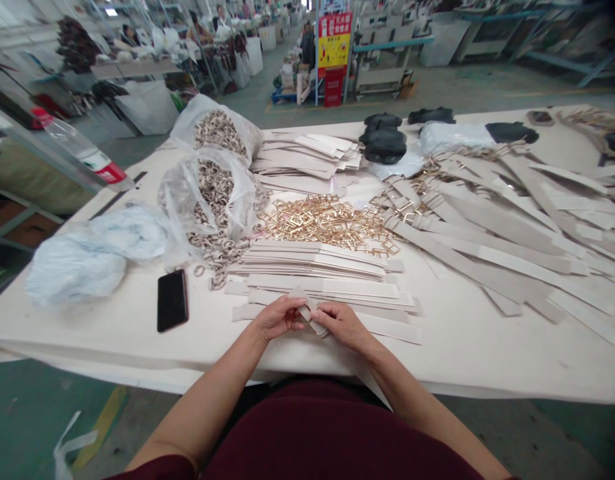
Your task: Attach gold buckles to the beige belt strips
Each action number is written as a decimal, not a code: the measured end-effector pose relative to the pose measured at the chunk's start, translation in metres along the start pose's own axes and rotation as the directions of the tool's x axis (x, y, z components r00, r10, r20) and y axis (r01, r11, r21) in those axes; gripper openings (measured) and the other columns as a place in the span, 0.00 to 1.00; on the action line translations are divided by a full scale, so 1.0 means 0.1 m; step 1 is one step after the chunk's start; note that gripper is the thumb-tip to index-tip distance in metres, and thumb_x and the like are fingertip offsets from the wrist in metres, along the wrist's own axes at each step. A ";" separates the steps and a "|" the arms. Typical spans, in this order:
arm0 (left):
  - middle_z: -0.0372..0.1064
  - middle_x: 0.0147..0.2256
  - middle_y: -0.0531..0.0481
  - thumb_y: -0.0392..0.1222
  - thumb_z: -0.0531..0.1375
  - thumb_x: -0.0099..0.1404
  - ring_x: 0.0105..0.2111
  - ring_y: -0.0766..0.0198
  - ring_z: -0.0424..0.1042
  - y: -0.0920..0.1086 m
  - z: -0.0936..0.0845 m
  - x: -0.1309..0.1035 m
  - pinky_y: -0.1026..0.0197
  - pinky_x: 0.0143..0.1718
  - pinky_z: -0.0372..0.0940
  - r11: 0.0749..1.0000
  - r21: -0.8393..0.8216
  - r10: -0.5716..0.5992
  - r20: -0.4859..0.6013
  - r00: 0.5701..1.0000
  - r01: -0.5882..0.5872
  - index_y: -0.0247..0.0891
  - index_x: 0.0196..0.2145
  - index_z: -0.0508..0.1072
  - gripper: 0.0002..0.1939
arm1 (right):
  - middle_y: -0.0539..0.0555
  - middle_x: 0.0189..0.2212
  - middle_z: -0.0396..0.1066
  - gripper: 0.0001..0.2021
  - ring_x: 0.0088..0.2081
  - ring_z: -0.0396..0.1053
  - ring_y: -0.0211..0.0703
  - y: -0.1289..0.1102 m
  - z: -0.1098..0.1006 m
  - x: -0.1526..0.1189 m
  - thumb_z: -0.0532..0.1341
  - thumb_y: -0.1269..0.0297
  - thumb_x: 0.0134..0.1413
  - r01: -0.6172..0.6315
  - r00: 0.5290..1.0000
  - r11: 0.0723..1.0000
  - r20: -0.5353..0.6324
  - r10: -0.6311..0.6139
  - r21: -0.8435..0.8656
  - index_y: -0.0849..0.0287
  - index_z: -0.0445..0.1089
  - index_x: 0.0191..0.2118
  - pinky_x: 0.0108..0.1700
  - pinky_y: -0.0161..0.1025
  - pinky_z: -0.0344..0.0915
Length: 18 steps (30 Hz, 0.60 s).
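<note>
A beige strap [301, 297] is held between my two hands near the table's front edge, its lower part hanging over that edge. My left hand [281, 317] pinches it from the left. On the right, my right hand [339, 323] grips it with thumb and fingers. A small buckle seems to sit on the strap between the fingertips, too small to make out well. Just beyond my hands lie stacked beige straps [312, 261], and behind them a heap of gold buckles [322, 221].
Two plastic bags of beige loops [218, 187] stand left of the buckles. A phone [172, 301] and white plastic bags [77, 267] lie at the left, with a bottle [82, 150] behind. Buckled straps [507, 233] spread over the right side. Black bundles [384, 143] sit at the back.
</note>
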<state>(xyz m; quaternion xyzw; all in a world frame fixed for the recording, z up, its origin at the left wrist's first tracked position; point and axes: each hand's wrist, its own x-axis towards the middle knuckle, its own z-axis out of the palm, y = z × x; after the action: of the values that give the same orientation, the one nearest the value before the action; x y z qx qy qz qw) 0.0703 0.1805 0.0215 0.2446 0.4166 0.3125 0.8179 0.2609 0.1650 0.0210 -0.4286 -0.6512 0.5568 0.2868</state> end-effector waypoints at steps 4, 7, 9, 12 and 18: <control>0.74 0.29 0.48 0.36 0.66 0.51 0.24 0.68 0.71 -0.01 -0.04 0.01 0.68 0.21 0.66 0.999 -0.027 -0.040 -0.031 0.999 0.039 0.32 0.34 0.74 0.11 | 0.46 0.19 0.51 0.21 0.24 0.49 0.33 -0.02 0.00 -0.01 0.54 0.49 0.55 -0.005 1.000 1.000 0.027 0.005 0.005 0.61 0.58 0.20 0.27 0.32 0.47; 0.74 0.30 0.48 0.36 0.67 0.49 0.24 0.68 0.71 -0.03 -0.05 0.02 0.69 0.22 0.66 0.997 -0.044 -0.057 -0.021 0.998 0.056 0.32 0.35 0.74 0.13 | 0.47 0.19 0.52 0.20 0.24 0.50 0.33 -0.04 0.01 -0.02 0.54 0.50 0.54 -0.029 0.999 0.999 0.037 0.028 0.031 0.61 0.60 0.21 0.27 0.32 0.48; 0.74 0.31 0.48 0.37 0.68 0.48 0.24 0.68 0.71 -0.04 -0.03 0.03 0.69 0.21 0.65 1.000 -0.008 -0.026 -0.045 0.999 0.026 0.33 0.38 0.73 0.18 | 0.47 0.20 0.54 0.19 0.25 0.52 0.33 -0.04 0.02 -0.02 0.55 0.50 0.53 -0.044 0.998 0.998 0.041 0.042 0.044 0.61 0.62 0.22 0.27 0.32 0.50; 0.73 0.31 0.51 0.38 0.69 0.46 0.22 0.70 0.70 -0.07 0.02 0.02 0.69 0.21 0.64 0.992 0.097 0.099 -0.147 0.984 -0.086 0.36 0.40 0.70 0.22 | 0.47 0.21 0.57 0.18 0.25 0.54 0.34 -0.01 0.03 -0.03 0.56 0.51 0.52 -0.042 0.999 0.999 0.016 0.042 0.030 0.61 0.66 0.23 0.28 0.33 0.51; 0.69 0.24 0.54 0.46 0.68 0.48 0.23 0.71 0.67 -0.16 0.11 -0.01 0.69 0.23 0.62 0.910 0.335 0.333 -0.239 0.912 -0.245 0.34 0.29 0.69 0.16 | 0.46 0.18 0.54 0.19 0.24 0.51 0.33 0.12 0.09 -0.01 0.58 0.51 0.51 -0.070 0.992 0.997 -0.104 0.068 -0.016 0.61 0.63 0.21 0.27 0.33 0.49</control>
<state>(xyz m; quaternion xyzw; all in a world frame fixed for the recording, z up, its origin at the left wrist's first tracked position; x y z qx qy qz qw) 0.0840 0.1671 0.0178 0.3760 0.5333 0.3974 0.6452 0.2566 0.1595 0.0073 -0.4816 -0.6259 0.5371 0.2966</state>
